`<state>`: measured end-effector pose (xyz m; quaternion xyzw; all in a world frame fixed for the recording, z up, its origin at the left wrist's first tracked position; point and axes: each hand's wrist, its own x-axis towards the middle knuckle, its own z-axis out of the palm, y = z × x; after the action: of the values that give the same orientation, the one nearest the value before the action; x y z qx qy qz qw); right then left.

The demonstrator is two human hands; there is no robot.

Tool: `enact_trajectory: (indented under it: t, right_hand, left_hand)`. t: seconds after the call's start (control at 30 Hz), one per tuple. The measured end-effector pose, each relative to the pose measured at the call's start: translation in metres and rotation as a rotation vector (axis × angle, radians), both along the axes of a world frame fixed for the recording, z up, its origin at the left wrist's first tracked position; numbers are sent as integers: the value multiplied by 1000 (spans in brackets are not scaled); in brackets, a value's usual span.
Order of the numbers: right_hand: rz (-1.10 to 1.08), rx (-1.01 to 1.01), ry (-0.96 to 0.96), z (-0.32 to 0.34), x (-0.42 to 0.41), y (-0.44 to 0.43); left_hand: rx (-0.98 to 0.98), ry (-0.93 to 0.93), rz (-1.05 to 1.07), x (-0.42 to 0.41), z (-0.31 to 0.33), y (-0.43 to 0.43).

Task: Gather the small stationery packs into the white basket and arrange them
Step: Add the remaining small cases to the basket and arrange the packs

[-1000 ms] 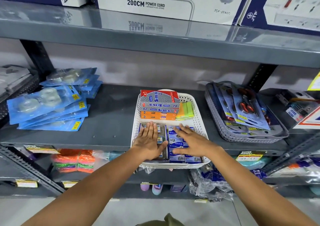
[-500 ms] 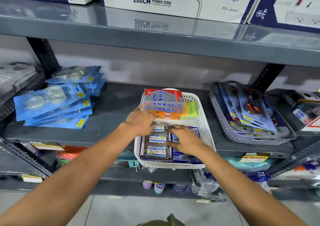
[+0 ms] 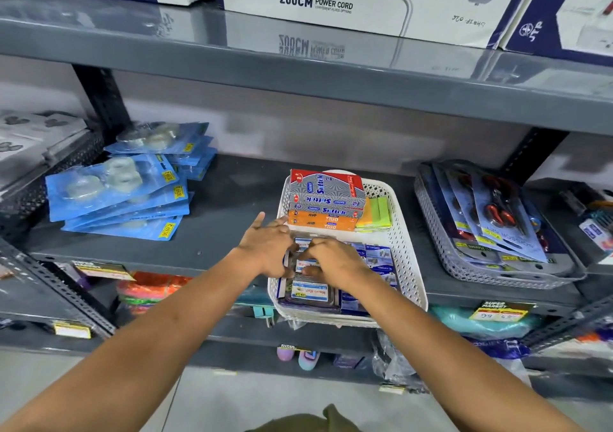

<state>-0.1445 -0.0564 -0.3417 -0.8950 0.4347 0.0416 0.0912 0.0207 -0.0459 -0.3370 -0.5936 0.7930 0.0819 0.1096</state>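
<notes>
A white perforated basket (image 3: 405, 242) sits on the grey middle shelf. Its left column holds small clear stationery packs with blue-white labels; the nearest one (image 3: 310, 294) lies flat at the front. A column of small blue packs (image 3: 379, 256) fills the right side. My left hand (image 3: 265, 249) and my right hand (image 3: 333, 259) meet over the middle clear pack. The right fingers and thumb pinch it, and the left fingers press its left edge with the index finger raised. That pack is mostly hidden.
Stacked Softek boxes (image 3: 326, 193) and green and orange sticky notes (image 3: 378, 214) fill the basket's back. Blue tape blister packs (image 3: 116, 193) lie to the left. A grey tray of scissors (image 3: 491, 229) stands to the right. Power cord boxes (image 3: 318, 4) sit on the shelf above.
Both hands have shifted from lying flat on the front packs to closing together over the middle clear pack. The front clear pack is now uncovered.
</notes>
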Motion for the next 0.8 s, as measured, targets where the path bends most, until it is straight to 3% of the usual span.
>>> enact_trajectory:
  t: [0.13, 0.3, 0.43, 0.53, 0.8]
  right_hand:
    - [11, -20, 12, 1, 2, -1]
    - [-44, 84, -168, 22, -35, -4]
    - [-71, 154, 81, 30, -95, -3]
    - [-43, 283, 267, 22, -118, 2]
    - [-19, 241, 285, 12, -114, -4]
  left_hand:
    - [-1, -34, 10, -4, 4, 2]
    - [-112, -27, -92, -12, 9, 10]
    - [-89, 93, -197, -23, 4, 22]
    - [42, 25, -179, -26, -4, 23]
    - [52, -48, -199, -30, -17, 17]
